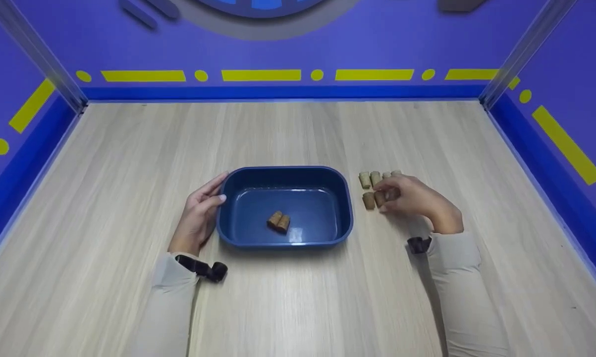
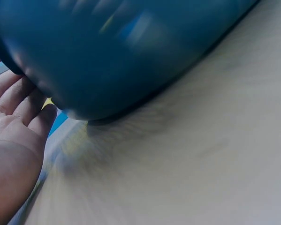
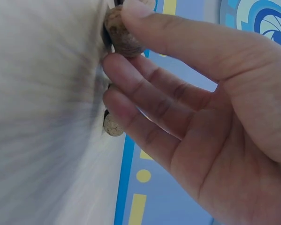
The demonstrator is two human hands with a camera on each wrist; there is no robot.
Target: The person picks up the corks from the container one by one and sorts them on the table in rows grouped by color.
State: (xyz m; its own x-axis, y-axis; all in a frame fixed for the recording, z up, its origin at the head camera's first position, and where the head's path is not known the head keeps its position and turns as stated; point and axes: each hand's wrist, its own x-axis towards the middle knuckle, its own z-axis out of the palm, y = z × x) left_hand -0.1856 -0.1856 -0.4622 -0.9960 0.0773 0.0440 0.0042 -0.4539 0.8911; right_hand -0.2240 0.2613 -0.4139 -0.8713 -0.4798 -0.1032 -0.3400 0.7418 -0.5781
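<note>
A dark blue plastic tub (image 1: pixel 285 244) sits on the table between the hands. My left hand (image 1: pixel 197 215) holds its left side, thumb at the rim and fingers along the outer wall; the left wrist view shows those fingers (image 2: pixel 23 96) beside the tub. Two brown corks (image 1: pixel 278 221) lie together on the tub's floor. Right of the tub, my right hand (image 1: pixel 414 201) pinches a brown cork (image 3: pixel 121 35) between thumb and fingers, low over the table. Another brown cork (image 1: pixel 368 201) stands just left of it. Behind is a row of paler corks (image 1: pixel 364 180), partly hidden by the hand.
The pale wood-grain table (image 1: pixel 298 297) is bounded by purple panels (image 1: pixel 288 54) with yellow marks at the back and both sides. Metal corner posts (image 1: pixel 523 54) stand at the rear. A small black camera (image 1: pixel 217 272) sits on the left wrist, another (image 1: pixel 418 245) on the right.
</note>
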